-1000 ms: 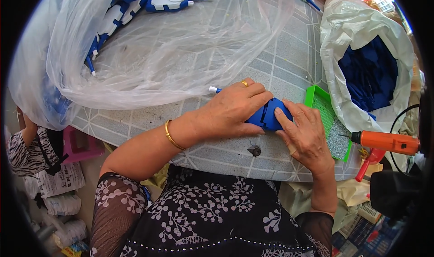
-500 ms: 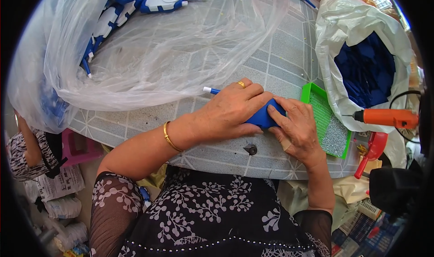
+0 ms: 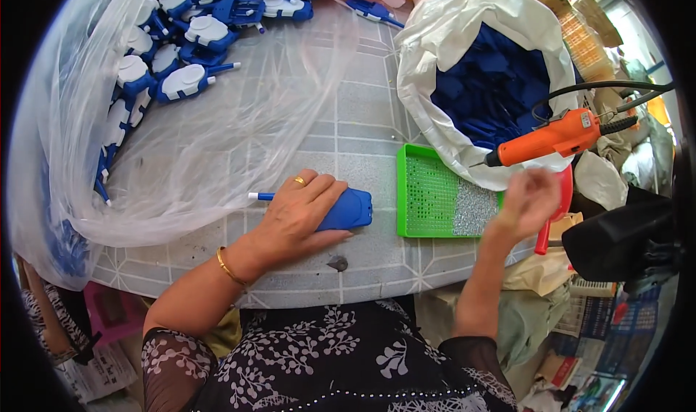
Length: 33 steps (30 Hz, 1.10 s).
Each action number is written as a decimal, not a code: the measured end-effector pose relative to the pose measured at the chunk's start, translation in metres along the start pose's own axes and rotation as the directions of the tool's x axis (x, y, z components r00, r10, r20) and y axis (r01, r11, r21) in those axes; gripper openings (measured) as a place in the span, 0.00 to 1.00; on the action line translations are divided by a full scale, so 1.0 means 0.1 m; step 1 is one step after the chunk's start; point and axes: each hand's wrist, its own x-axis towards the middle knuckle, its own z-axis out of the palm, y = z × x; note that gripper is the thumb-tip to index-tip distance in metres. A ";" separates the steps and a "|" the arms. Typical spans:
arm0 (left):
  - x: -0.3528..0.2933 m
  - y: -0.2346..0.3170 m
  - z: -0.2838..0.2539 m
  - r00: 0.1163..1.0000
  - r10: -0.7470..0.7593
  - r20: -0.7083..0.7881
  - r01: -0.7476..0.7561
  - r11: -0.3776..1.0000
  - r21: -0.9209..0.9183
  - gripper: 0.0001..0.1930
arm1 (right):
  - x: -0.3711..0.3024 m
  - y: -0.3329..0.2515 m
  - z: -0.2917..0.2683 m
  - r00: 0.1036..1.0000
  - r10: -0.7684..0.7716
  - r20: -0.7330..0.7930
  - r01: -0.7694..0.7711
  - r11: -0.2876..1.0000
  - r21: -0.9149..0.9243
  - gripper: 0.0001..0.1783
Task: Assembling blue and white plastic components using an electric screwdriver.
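Note:
My left hand [image 3: 301, 209] lies closed over a flat blue plastic housing [image 3: 351, 210], pressing it to the table, with the thumb along its near edge. A thin blue stem with a white tip [image 3: 254, 196] pokes out on the hand's left side. Off to the right, my right hand [image 3: 533, 202] is raised just under an orange electric screwdriver [image 3: 547, 138] that hangs with its bit toward the left. Motion blur smears its fingers, so their grip is unclear. Between the hands sits a green perforated tray [image 3: 426, 231] with small silver screws [image 3: 475, 209] heaped at its right end.
A white sack [image 3: 417, 71] full of blue plastic parts [image 3: 493, 86] stands behind the tray. Clear plastic sheeting [image 3: 210, 165] covers the table's left, with many blue-and-white pieces [image 3: 206, 31] piled at the back left. A red-handled tool [image 3: 544, 234] rests at the right edge.
My right hand has left the blue housing and swung right, up to the screwdriver. My left hand stays on the housing. The whole view has shifted toward the right.

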 end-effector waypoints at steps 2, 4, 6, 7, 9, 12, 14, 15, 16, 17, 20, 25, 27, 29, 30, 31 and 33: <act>0.02 0.01 0.00 1.000 0.012 0.003 -0.012 1.000 -0.010 0.36 | 0.36 0.10 0.02 0.997 0.070 -0.041 -0.068 0.996 0.050 0.29; 0.04 -0.01 0.00 1.000 0.014 -0.001 -0.014 1.000 -0.010 0.36 | 0.51 0.21 0.03 0.970 0.244 0.007 -0.241 0.953 0.182 0.33; 0.03 -0.03 0.00 1.000 0.007 0.024 -0.007 1.000 -0.010 0.36 | 0.59 0.05 0.09 0.948 0.303 0.097 -0.318 0.912 0.258 0.32; 0.03 -0.04 0.00 1.000 0.004 0.026 -0.004 1.000 -0.011 0.36 | 0.61 0.01 0.10 0.918 0.350 0.187 -0.394 0.860 0.324 0.31; 0.04 -0.05 0.00 0.999 0.023 0.026 -0.022 1.000 -0.007 0.37 | 0.61 0.05 0.06 0.913 0.339 0.226 -0.400 0.851 0.340 0.29; 0.01 -0.05 0.00 0.998 -0.016 0.057 0.016 1.000 -0.006 0.38 | 0.56 -0.02 0.08 0.891 0.295 0.344 -0.427 0.801 0.419 0.21; 0.01 -0.06 0.00 0.998 -0.016 0.060 0.016 1.000 -0.005 0.38 | 0.49 -0.19 0.16 0.861 0.345 0.375 -0.494 0.744 0.451 0.19; 0.01 -0.07 0.00 0.998 -0.014 0.057 0.014 1.000 0.000 0.38 | 0.46 -0.20 0.16 0.858 0.349 0.376 -0.498 0.742 0.448 0.19; 0.00 -0.07 0.00 0.998 -0.018 0.059 0.018 1.000 -0.002 0.38 | 0.44 -0.20 0.16 0.819 0.360 0.446 -0.556 0.687 0.468 0.19; 0.01 -0.07 0.00 0.998 -0.017 0.056 0.017 1.000 -0.005 0.38 | 0.42 -0.20 0.15 0.777 0.365 0.512 -0.612 0.628 0.481 0.19; 0.01 -0.07 0.00 0.998 -0.016 0.053 0.017 1.000 -0.009 0.38 | 0.32 -0.03 0.21 0.719 0.292 0.631 -0.673 0.520 0.527 0.16; 0.03 -0.07 0.01 0.998 -0.020 0.059 0.021 1.000 -0.008 0.38 | 0.11 0.04 0.30 0.757 0.367 0.541 -0.644 0.558 0.523 0.14; 0.04 -0.06 0.00 1.000 0.008 0.025 -0.008 1.000 0.003 0.37 | 0.09 0.04 0.32 0.761 0.359 0.541 -0.633 0.594 0.496 0.12; 0.03 -0.07 0.00 0.999 -0.007 0.041 0.007 1.000 -0.001 0.37 | 0.06 0.05 0.34 0.766 0.350 0.539 -0.618 0.632 0.468 0.11; 0.03 -0.07 0.01 0.998 -0.018 0.055 0.018 1.000 -0.005 0.38 | 0.04 0.06 0.35 0.782 0.374 0.499 -0.612 0.613 0.500 0.11; 0.03 -0.08 0.01 0.998 -0.018 0.056 0.018 1.000 -0.007 0.38 | 0.03 0.07 0.35 0.795 0.398 0.458 -0.603 0.595 0.531 0.12; 0.03 -0.09 0.02 0.999 -0.013 0.050 0.014 1.000 -0.012 0.38 | 0.01 0.11 0.36 0.797 0.381 0.468 -0.599 0.599 0.532 0.12</act>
